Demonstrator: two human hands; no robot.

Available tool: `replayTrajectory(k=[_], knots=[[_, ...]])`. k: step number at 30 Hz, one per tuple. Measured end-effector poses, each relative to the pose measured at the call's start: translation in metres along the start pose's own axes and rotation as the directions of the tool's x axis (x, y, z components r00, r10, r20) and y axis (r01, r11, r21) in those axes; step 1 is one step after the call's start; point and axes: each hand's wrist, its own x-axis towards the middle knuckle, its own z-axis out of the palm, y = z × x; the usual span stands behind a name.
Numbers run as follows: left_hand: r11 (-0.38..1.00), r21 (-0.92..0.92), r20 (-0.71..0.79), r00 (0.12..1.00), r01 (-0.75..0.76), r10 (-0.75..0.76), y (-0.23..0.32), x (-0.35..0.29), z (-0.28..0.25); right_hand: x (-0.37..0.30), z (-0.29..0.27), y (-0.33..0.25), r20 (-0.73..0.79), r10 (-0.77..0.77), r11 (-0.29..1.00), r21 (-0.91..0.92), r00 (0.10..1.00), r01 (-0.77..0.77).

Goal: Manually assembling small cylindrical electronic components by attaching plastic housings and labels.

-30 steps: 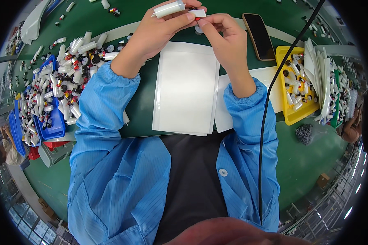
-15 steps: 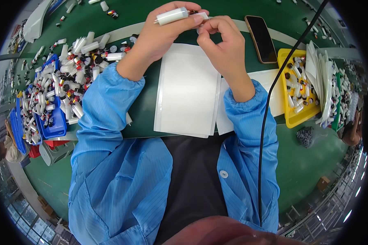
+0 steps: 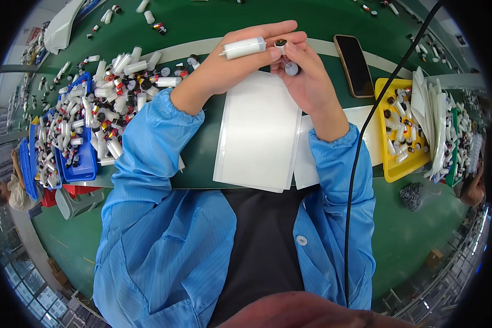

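Observation:
Above the far end of a white sheet (image 3: 257, 136), my two hands meet at the fingertips. My left hand (image 3: 221, 71) is closed on a white plastic cylinder (image 3: 245, 48) with a thin pin at its left end, which lies along the thumb. Between the thumb and fingers of my right hand (image 3: 314, 85) is a small white part (image 3: 280, 44) with a dark and copper-coloured top; the left thumb tip touches it. A greyish round disc (image 3: 292, 69) shows under the right fingers. How these parts join is hidden by my fingers.
A heap of white cylinders and small black, red and yellow parts (image 3: 112, 90) lies left, spilling over a blue tray (image 3: 82, 174). Right are a phone (image 3: 354, 65), a yellow tray (image 3: 391, 170) of similar parts and stacked white sheets (image 3: 423, 104). A black cable (image 3: 356, 158) crosses my right arm.
My right hand has rolled over, so the dark and copper top and the round disc now show. The white cylinder stays in my left hand, whose fingers have straightened. The whole view has shifted slightly.

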Motion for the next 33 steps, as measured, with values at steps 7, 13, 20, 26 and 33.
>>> replayTrajectory(k=[7, 13, 20, 26, 33], knots=[[0.998, 0.051, -0.094, 0.995, 0.032, -0.027, 0.010, 0.001, -0.001, -0.004, 0.009, -0.002, -0.118, -0.267, 0.942, -0.243, 0.956, 0.233], [0.852, 0.524, -0.143, 0.985, -0.007, 0.096, 0.040, -0.002, 0.004, 0.000, 0.039, -0.023, 0.047, -0.009, 1.000, -0.015, 0.999, 0.009], [0.399, 0.916, 0.025, 0.987, 0.042, -0.161, 0.110, -0.013, -0.036, 0.047, 0.020, -0.042, -0.191, -0.022, 0.972, -0.233, 0.981, -0.024], [0.011, 0.927, -0.359, 0.898, 0.374, -0.255, 0.127, -0.002, -0.226, 0.095, -0.043, -0.035, -0.402, -0.052, 0.963, -0.262, 0.914, -0.060], [-0.012, 0.587, -0.751, 0.539, 0.810, -0.381, 0.073, 0.003, -0.299, 0.087, -0.033, -0.020, -0.564, -0.219, 0.870, -0.482, 0.796, -0.102]])
